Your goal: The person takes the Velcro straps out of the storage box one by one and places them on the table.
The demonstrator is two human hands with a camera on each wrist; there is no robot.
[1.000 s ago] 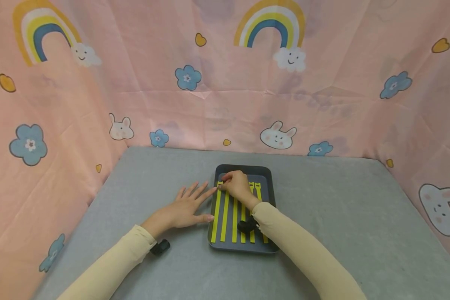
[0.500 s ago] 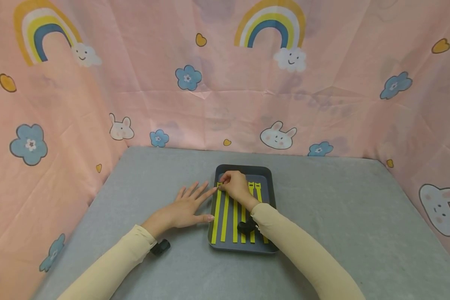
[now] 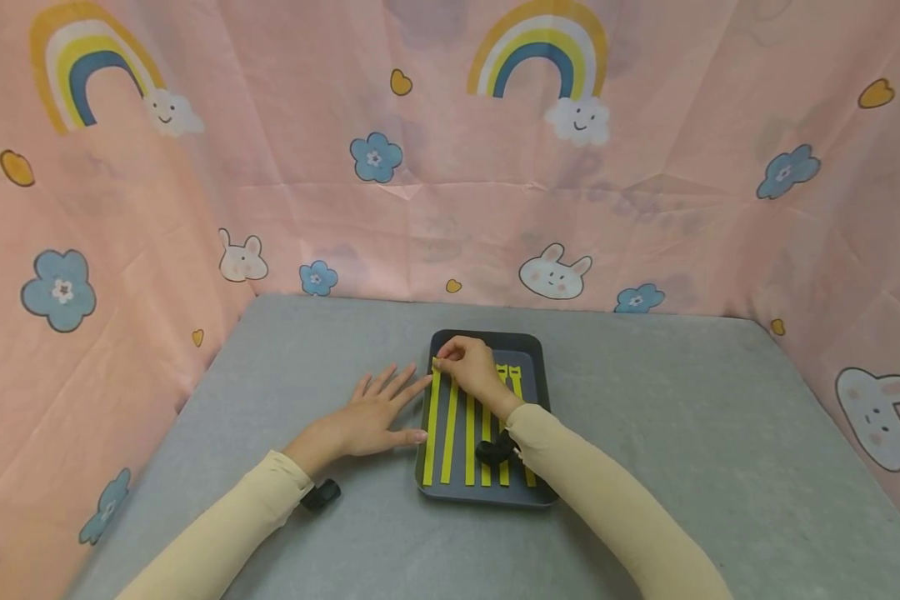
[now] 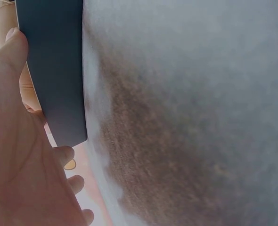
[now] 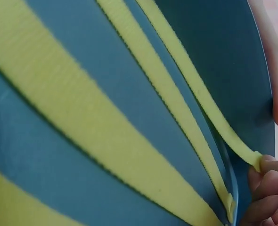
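My right hand (image 3: 474, 367) reaches over the dark grey tray (image 3: 495, 339) and pinches the far end of the leftmost yellow hook-and-loop cable tie (image 3: 431, 425). In the right wrist view that cable tie (image 5: 202, 96) bends up off the tray floor toward the fingertips (image 5: 268, 181). Several more yellow cable ties lie side by side in the tray, some partly hidden under my right hand and wrist. My left hand (image 3: 367, 421) lies with fingers spread at the tray's left side; in the left wrist view its thumb is at the tray wall (image 4: 54, 70).
The tray stands on a grey cloth-covered table (image 3: 682, 433). A pink printed curtain (image 3: 450, 208) encloses the back and both sides. A black wrist camera (image 3: 321, 495) sits at my left wrist, and another black camera (image 3: 495, 452) hangs over the tray at my right.
My right hand has shifted slightly toward the tray's far edge, and the pinched end of the leftmost cable tie has risen with it. My left hand stays put.
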